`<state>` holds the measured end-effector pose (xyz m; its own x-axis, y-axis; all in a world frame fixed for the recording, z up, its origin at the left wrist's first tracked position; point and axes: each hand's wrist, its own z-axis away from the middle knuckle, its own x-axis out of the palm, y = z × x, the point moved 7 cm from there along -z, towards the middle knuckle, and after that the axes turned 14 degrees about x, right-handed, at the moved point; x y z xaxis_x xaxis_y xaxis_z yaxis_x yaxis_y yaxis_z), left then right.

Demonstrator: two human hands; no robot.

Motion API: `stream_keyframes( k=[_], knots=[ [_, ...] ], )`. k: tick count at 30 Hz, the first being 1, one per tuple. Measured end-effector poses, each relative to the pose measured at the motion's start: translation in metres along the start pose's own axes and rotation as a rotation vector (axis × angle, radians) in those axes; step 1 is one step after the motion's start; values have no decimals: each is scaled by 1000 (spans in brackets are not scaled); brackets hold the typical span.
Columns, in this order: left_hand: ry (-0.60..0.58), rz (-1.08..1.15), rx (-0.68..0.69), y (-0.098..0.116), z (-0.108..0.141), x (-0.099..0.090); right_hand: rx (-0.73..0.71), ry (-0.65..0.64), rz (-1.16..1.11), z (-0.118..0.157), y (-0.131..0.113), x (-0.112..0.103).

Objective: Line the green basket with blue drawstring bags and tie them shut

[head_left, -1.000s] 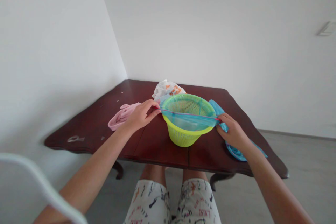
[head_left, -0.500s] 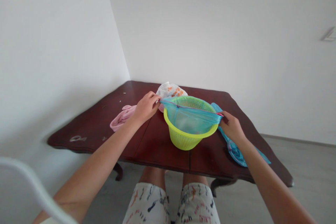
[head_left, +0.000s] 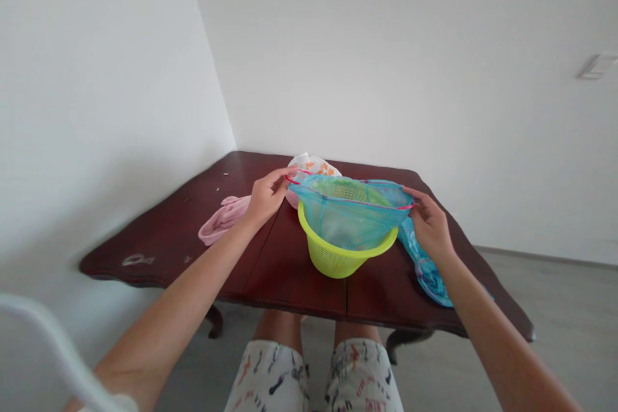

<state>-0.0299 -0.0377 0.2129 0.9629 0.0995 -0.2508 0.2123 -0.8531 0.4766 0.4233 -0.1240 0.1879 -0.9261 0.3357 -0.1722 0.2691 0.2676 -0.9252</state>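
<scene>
A thin, see-through blue drawstring garbage bag (head_left: 338, 222) hangs inside a yellow-green plastic basket (head_left: 333, 261) on the table. My left hand (head_left: 268, 193) pinches the bag's rim and its red drawstring at the basket's left. At the right, my right hand (head_left: 429, 219) grips the opposite side of the rim, where a bit of red string shows. Between the two hands the bag's mouth is spread above the basket. Some pale contents show dimly through the film; I cannot make out what they are.
The dark red wooden table (head_left: 294, 290) stands in a corner against white walls. A pink cloth (head_left: 224, 219) lies at the left. Behind the basket sits a white plastic bag with orange print (head_left: 316, 164). Crumpled blue bags (head_left: 432, 280) lie by my right forearm.
The bag's rim has been lifted and pulled wider, so its mouth now gapes open above the basket. More red drawstring shows at my left hand. My right hand has risen slightly.
</scene>
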Motion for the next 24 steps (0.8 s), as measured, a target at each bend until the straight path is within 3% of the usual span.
stream_keyframes(
  k=[2, 8, 15, 24],
  knots=[
    [-9, -10, -15, 1, -3, 0, 7, -11, 15, 0, -2, 0],
    [68, 126, -145, -13, -15, 11, 209, -49, -62, -16, 13, 10],
    [65, 264, -147, -7, -24, 15, 280, -72, -155, -29, 19, 21],
    [171, 398, -135, -5, -30, 8, 357, 14, -396, -48, 34, 27]
  ],
)
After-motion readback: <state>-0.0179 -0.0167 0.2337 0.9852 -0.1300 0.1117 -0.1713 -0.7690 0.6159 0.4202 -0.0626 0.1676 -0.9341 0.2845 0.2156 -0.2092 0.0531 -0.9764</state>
